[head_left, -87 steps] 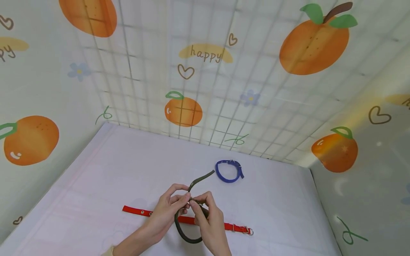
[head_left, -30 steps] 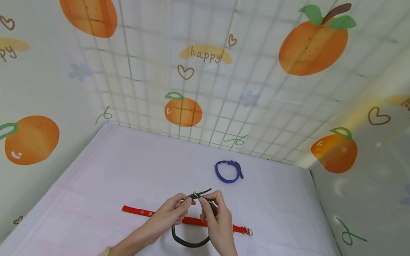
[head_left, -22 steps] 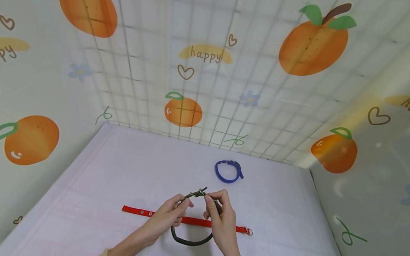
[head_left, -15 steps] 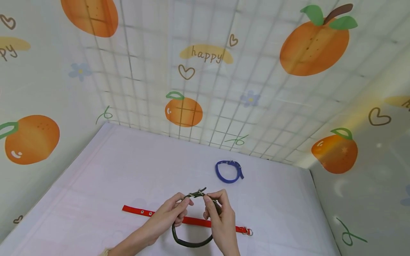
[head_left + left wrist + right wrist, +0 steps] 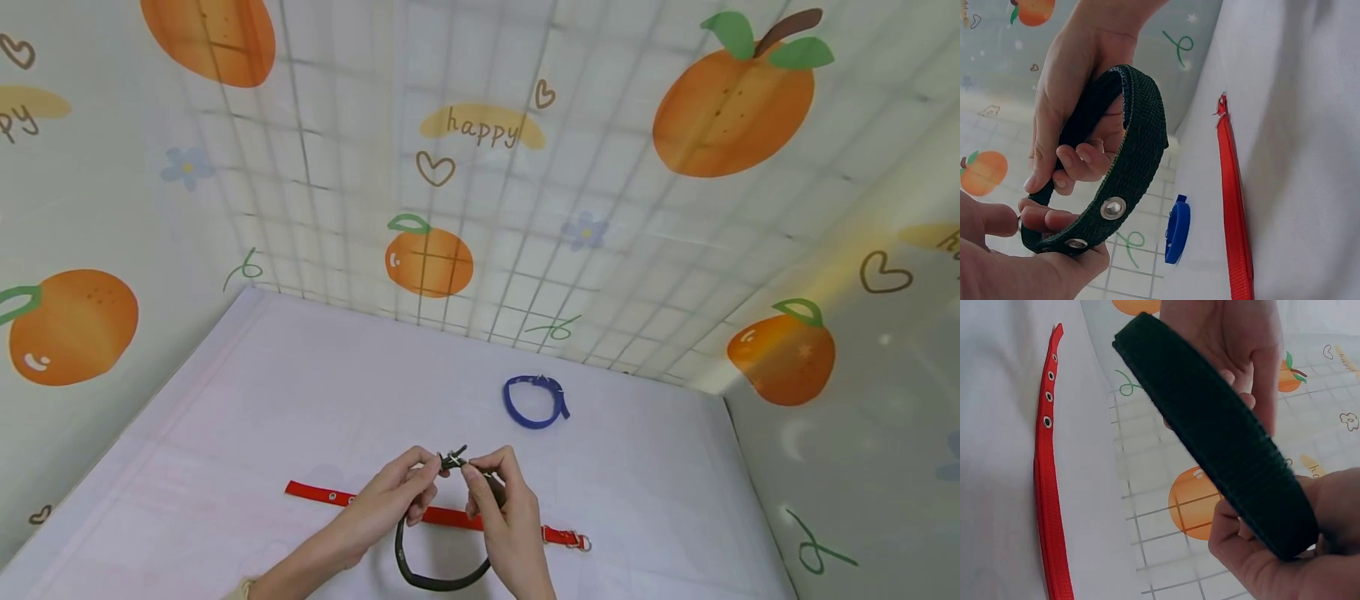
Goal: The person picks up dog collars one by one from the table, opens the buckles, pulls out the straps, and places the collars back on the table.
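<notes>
A dark green collar (image 5: 438, 585) is held up in a loop between my two hands. In the head view my left hand (image 5: 386, 504) pinches it just left of the metal buckle (image 5: 452, 458), and my right hand (image 5: 512, 521) pinches it just right of there. A short strap end sticks out past the buckle. The left wrist view shows metal eyelets (image 5: 1113, 208) in the green webbing. From the right wrist, the broad outer face of the green collar (image 5: 1216, 437) hides part of the fingers.
Beneath the hands a red collar (image 5: 450, 517) lies stretched out on the white table (image 5: 300, 375), eyelets to the left, metal rings to the right. Farther back lies a blue collar (image 5: 534, 404), buckled into a ring. Fruit-printed sheeting (image 5: 337, 208) hangs around the table.
The long green strap end that stuck out earlier now shows only a short tip past the buckle. Over the last half second both hands have shifted slightly left, and the loop hangs a little lower.
</notes>
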Available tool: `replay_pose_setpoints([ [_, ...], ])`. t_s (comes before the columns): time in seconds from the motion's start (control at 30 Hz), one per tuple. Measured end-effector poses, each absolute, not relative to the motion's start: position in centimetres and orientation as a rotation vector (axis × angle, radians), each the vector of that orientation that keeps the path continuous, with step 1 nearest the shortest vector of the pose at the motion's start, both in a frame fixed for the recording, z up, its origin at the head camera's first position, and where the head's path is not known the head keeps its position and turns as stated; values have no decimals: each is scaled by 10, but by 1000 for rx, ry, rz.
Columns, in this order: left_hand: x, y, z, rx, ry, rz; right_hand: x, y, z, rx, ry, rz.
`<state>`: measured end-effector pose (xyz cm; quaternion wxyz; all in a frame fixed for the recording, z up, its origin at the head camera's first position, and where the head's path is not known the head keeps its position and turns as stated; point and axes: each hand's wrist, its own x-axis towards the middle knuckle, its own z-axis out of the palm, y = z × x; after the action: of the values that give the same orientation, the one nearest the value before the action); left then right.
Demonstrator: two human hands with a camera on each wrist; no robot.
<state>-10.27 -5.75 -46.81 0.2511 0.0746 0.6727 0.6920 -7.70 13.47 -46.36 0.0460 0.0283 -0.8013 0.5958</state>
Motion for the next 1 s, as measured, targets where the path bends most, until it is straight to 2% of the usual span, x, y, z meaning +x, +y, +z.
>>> replay_pose_setpoints([
  [1.0,-101,-64,-472,227,1816,1881,-77,136,-464,-57,-2366,1850],
])
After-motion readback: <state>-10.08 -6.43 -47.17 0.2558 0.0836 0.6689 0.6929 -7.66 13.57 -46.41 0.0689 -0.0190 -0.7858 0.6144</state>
